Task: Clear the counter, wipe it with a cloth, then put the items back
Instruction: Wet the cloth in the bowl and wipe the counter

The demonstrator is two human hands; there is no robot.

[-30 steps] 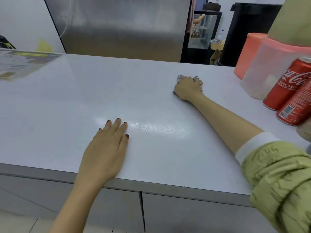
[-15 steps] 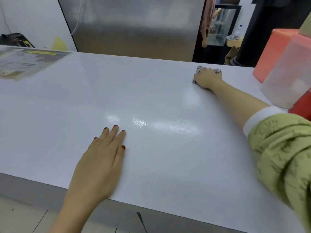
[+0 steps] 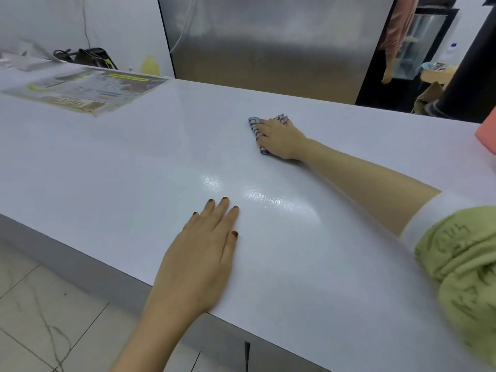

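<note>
The white counter [image 3: 134,170] stretches across the view, with a wet sheen in its middle. My right hand [image 3: 281,139] reaches out to the far middle of the counter, its fingers curled over a bunched blue-and-white checked cloth [image 3: 253,122] and holding it down on the surface. Only the cloth's edges show past the fingertips and thumb. Near the front edge, my left hand [image 3: 198,259] lies flat on the counter with straight fingers, holding nothing.
A printed laminated sheet [image 3: 86,89] lies on the counter at the far left. The corner of an orange container [image 3: 487,135] shows at the right edge. A steel fridge [image 3: 268,41] stands behind the counter, and a black column [image 3: 472,76] at the back right.
My right hand has slid the cloth leftward across the far part of the counter. The view swung left, so the cans and the clear container left the frame. My left hand stayed put.
</note>
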